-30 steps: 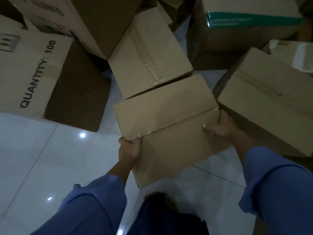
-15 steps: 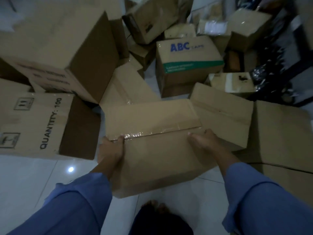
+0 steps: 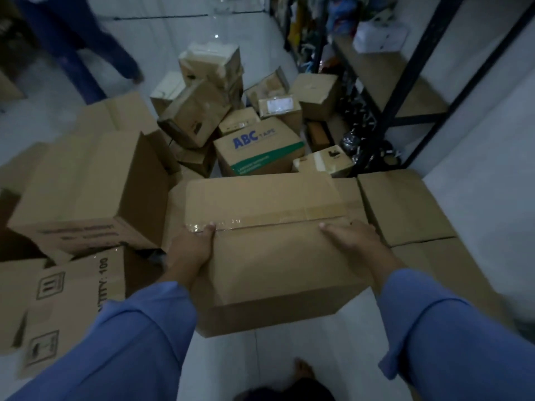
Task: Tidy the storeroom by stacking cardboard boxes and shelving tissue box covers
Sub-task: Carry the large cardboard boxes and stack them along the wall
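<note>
Left hand [image 3: 191, 247] and right hand [image 3: 354, 241] are clamping opposite sides of a plain brown taped cardboard box [image 3: 269, 270]. Thumbs are lying on the top seam; the fingers are wrapping the sides, out of sight. The box is hanging over the white tiled floor [image 3: 289, 357], near centre, taped closed, contents hidden. A brown carton printed ABC [image 3: 260, 151] is sitting just beyond, also closed.

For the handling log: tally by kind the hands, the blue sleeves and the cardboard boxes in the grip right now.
Hands: 2 (left hand, right hand)
Blue sleeves: 2 (left sleeve, right sleeve)
Cardboard boxes held: 1 (taped cardboard box)
Total: 5
</note>
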